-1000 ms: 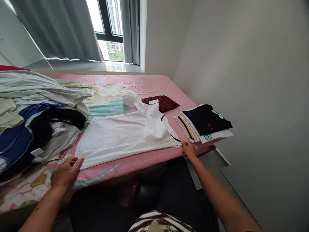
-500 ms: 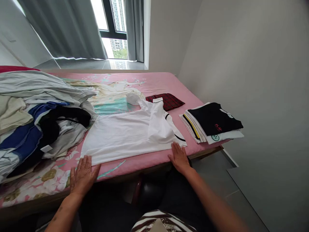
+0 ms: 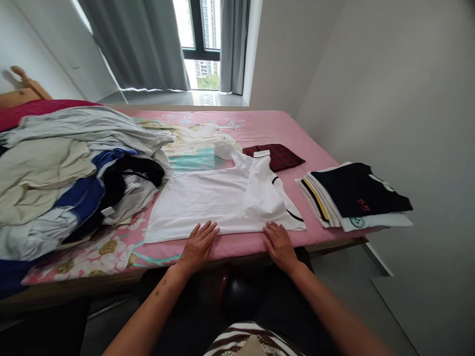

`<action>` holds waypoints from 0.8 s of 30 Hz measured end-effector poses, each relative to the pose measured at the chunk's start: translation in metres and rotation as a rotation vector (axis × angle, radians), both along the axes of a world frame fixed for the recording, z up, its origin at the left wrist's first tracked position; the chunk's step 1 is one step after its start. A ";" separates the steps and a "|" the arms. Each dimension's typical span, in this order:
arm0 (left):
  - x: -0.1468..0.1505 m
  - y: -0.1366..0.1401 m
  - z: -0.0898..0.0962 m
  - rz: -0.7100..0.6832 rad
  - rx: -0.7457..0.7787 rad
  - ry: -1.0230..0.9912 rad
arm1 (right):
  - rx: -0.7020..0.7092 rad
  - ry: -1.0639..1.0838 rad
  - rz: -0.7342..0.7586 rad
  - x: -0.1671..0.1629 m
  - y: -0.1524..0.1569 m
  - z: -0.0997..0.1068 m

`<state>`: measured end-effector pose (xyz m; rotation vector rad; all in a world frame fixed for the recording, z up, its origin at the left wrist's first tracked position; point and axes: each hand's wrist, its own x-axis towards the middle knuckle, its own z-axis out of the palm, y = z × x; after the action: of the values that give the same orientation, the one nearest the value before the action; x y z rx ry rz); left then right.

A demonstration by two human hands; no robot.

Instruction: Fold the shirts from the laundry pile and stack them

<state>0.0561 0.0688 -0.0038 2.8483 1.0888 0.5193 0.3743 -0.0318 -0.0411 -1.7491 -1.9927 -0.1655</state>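
A white shirt (image 3: 200, 198) with black stripes near its right end lies spread sideways on the bed. Its long side nearest me is folded inward, and a sleeve lies across its upper part. My left hand (image 3: 198, 244) rests flat on the near edge, around the shirt's middle, with fingers stretched out. Further right, my right hand (image 3: 279, 244) lies on the same edge, below the striped end, its fingers extended too. Neither hand grips the cloth.
A heap of loose clothes (image 3: 74, 183) covers the bed's left side. To the right stands a stack of folded shirts (image 3: 359, 190) with a black one on top. A folded red plaid garment (image 3: 280, 155) lies behind the shirt on the pink bedsheet (image 3: 267, 123).
My left hand has slid right along the near edge, from the shirt's left corner toward its middle. My right hand stays near the striped end. The view has turned slightly left.
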 end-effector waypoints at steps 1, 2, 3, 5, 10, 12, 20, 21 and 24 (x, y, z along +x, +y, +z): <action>0.009 0.001 -0.001 0.012 -0.016 0.031 | -0.029 -0.029 0.000 -0.001 0.001 -0.004; 0.016 0.002 -0.004 0.065 -0.034 0.061 | -0.056 -0.054 -0.008 -0.001 0.002 -0.009; 0.019 0.004 -0.008 0.140 -0.050 0.088 | -0.077 -0.071 -0.022 -0.001 0.003 -0.013; 0.019 0.009 -0.018 0.274 -0.069 0.123 | -0.097 -0.076 -0.053 -0.001 0.003 -0.019; 0.010 0.015 -0.033 0.325 -0.057 0.153 | -0.049 0.037 -0.076 -0.007 0.004 -0.016; 0.011 0.015 -0.033 0.328 -0.053 0.143 | 0.003 0.161 -0.057 -0.005 0.004 -0.010; -0.015 0.022 -0.025 0.320 -0.102 -0.014 | -0.075 0.937 -0.561 0.066 -0.002 0.016; -0.028 0.025 -0.024 0.371 -0.078 -0.046 | -0.156 1.002 -0.560 0.075 -0.002 0.019; -0.078 0.042 -0.024 0.572 -0.002 -0.088 | -0.372 1.088 -0.549 0.092 0.001 0.027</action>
<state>-0.0219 0.1111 -0.0280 2.4489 1.8817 0.6547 0.4658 -0.0306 -0.0145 -1.9226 -0.7706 0.8478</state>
